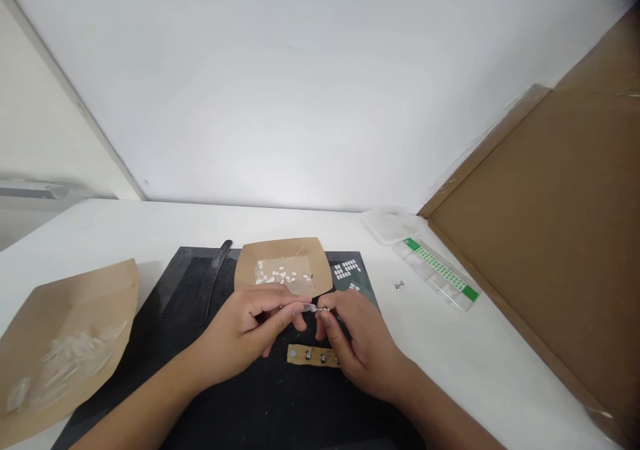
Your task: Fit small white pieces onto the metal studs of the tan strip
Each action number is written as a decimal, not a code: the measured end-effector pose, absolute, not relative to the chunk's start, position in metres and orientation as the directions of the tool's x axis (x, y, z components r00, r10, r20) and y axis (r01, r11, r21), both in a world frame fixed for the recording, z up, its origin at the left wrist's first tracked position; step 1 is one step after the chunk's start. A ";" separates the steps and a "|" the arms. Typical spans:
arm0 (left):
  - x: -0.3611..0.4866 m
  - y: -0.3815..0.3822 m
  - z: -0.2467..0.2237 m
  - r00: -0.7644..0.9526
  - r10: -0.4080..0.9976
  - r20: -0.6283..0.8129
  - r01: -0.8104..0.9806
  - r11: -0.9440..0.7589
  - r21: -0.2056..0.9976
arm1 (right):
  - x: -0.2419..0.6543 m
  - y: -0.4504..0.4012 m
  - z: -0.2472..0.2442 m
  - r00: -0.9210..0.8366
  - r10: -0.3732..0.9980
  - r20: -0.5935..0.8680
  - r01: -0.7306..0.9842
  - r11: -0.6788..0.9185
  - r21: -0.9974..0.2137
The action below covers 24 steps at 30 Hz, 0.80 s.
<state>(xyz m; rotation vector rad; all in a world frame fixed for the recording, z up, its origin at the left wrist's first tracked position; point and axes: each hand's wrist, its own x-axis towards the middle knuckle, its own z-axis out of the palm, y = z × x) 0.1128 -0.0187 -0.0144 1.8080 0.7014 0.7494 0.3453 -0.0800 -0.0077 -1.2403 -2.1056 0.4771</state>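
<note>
My left hand (265,323) pinches a clear nail tip (309,308) between thumb and fingers. My right hand (357,337) has its thumb and fingers closed on a small metal stand (324,309), whose end meets the nail tip; whether the two are joined I cannot tell. Just below the hands lies a brown strip (299,355) with several shiny metal stands (323,358) on it, its right end covered by my right hand. Behind the hands is a cardboard tray (320,273) with small white oval pieces (283,277) in it.
A black mat (260,403) lies under the hands. On it are a dark slim tool (216,277) and a green sheet of white ovals (346,270). A larger tray (120,303) of clear pieces stands left. Right are a green-labelled clear case (440,270), a loose metal piece (399,285) and a cardboard wall (545,223).
</note>
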 end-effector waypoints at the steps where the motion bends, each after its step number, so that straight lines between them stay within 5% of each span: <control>1: 0.113 -0.019 -0.013 0.632 0.754 0.176 0.126 -0.324 0.938 | 0.345 -0.080 -0.008 -0.346 0.873 0.343 0.635 0.487 -0.600; 7: 0.116 -0.020 -0.006 0.578 0.761 0.293 0.188 -0.474 0.860 | 0.345 -0.079 -0.007 -0.343 0.882 0.323 0.602 0.471 -0.645; 15: 0.108 -0.012 -0.014 0.441 0.697 0.565 0.371 -0.715 0.592 | 0.345 -0.079 -0.010 -0.301 0.903 0.307 0.518 0.425 -0.742; 24: 0.101 -0.016 -0.013 0.744 0.417 0.523 0.308 -0.908 0.285 | 0.351 -0.077 -0.018 -0.093 0.925 0.368 0.458 0.368 -0.809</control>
